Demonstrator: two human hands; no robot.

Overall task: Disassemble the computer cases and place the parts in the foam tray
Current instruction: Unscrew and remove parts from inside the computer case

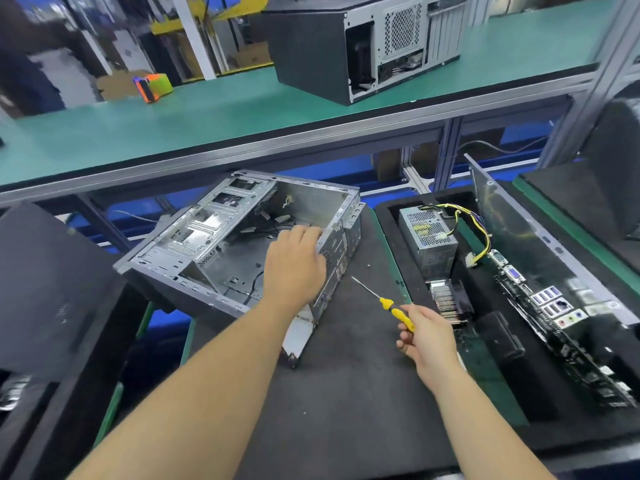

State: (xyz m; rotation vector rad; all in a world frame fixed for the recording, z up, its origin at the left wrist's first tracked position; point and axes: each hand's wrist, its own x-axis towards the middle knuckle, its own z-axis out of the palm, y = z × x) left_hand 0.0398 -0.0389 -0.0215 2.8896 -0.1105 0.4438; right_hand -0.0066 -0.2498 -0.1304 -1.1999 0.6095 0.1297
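Left hand (294,268) grips case (221,237) rim; right hand (427,336) grasps screwdriver (391,304).

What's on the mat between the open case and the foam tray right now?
In the head view, only the screwdriver, gripped by the right hand, and a small loose screw lie between the open case and foam tray.

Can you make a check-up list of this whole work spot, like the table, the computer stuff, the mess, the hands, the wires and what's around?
Surface: dark mat, small screw lying loose.
Job's things: open case, emptied; foam tray holds power supply, heatsink, motherboard, side panel.
Clutter: orange-green object on upper shelf.
Grippers: left hand grips case's rear edge; right hand holds yellow screwdriver.
Cables: yellow-black bundle on power supply; thin wires inside case.
Surroundings: second case on green shelf.
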